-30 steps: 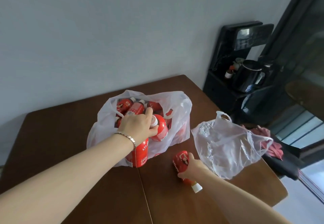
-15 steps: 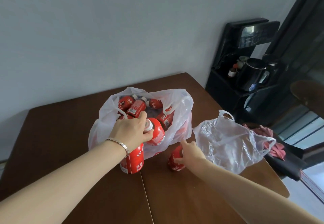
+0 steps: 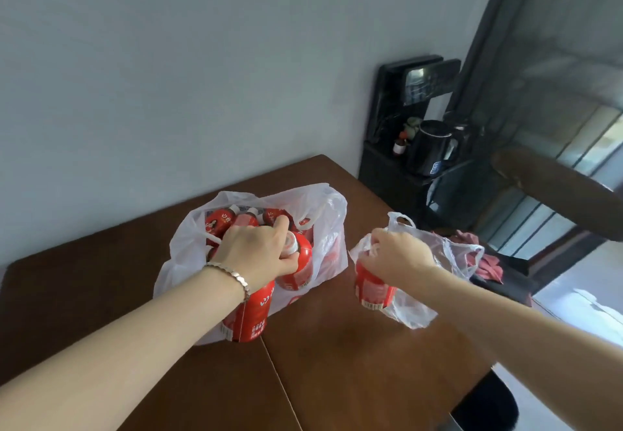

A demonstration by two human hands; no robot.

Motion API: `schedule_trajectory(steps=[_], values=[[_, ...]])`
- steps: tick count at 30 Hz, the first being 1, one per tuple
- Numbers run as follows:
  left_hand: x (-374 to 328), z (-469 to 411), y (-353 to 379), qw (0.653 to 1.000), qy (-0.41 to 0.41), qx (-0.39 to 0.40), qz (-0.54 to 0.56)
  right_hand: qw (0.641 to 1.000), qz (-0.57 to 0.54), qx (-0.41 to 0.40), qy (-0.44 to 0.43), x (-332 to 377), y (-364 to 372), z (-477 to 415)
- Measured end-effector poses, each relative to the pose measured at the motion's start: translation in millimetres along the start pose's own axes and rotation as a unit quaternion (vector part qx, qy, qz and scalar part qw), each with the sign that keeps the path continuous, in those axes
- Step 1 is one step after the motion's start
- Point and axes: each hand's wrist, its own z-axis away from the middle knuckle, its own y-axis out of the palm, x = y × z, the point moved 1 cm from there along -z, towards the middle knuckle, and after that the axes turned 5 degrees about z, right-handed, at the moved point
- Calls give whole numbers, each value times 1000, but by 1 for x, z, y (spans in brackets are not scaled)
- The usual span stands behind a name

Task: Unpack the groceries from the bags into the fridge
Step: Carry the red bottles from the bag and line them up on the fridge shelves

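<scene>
The left hand (image 3: 256, 252) is closed round the necks of 2 red bottles (image 3: 251, 309): 1 hangs upright against the near side of the white bag (image 3: 332, 225), the other tilts at its mouth, and more bottles (image 3: 222, 223) lie inside at the hand's 11 o'clock. At its 3 o'clock, the right hand (image 3: 396, 255) grips the top of a 3rd red bottle (image 3: 371, 290), upright against the clear bag (image 3: 451, 255) on the tabletop (image 3: 337, 380). Whether those fingers also pinch the plastic cannot be told.
</scene>
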Motion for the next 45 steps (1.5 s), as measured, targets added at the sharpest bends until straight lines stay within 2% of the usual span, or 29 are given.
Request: schedule_trajectory(steps=[3,7,13,18,21,24,25,28,30,33,36,38,43,45], values=[[-21,-18,-12,998,66,-19,-4,997,-5,-58,41,-22,-43,22],[-76,-41,-36,984,169,-46,24,989,-25,-90,113,-62,-86,68],[-208,-54,-63,933,342,-111,6,965,6,-138,222,-151,-119,159],[-371,-19,-89,872,470,-124,52,921,40,-155,356,-262,-125,281],[-466,6,-100,843,522,-115,61,904,49,-149,398,-325,-121,359],[-573,48,-119,793,585,-149,79,877,53,-147,454,-392,-116,448],[-602,62,-126,792,595,-114,76,868,57,-145,472,-411,-114,472],[-712,110,-143,759,631,-98,129,840,58,-154,518,-471,-116,561],[-762,132,-159,734,651,-132,142,817,49,-156,553,-499,-120,607],[-864,179,-187,671,705,-153,173,763,31,-173,622,-549,-126,694],[-949,221,-210,638,735,-153,171,720,-3,-204,664,-594,-126,768],[-1017,252,-217,591,768,-159,187,682,-16,-240,691,-627,-124,821],[-1146,317,-255,542,796,-166,211,594,4,-270,758,-697,-132,925],[-1202,343,-274,499,823,-159,221,558,14,-276,782,-728,-140,966]])
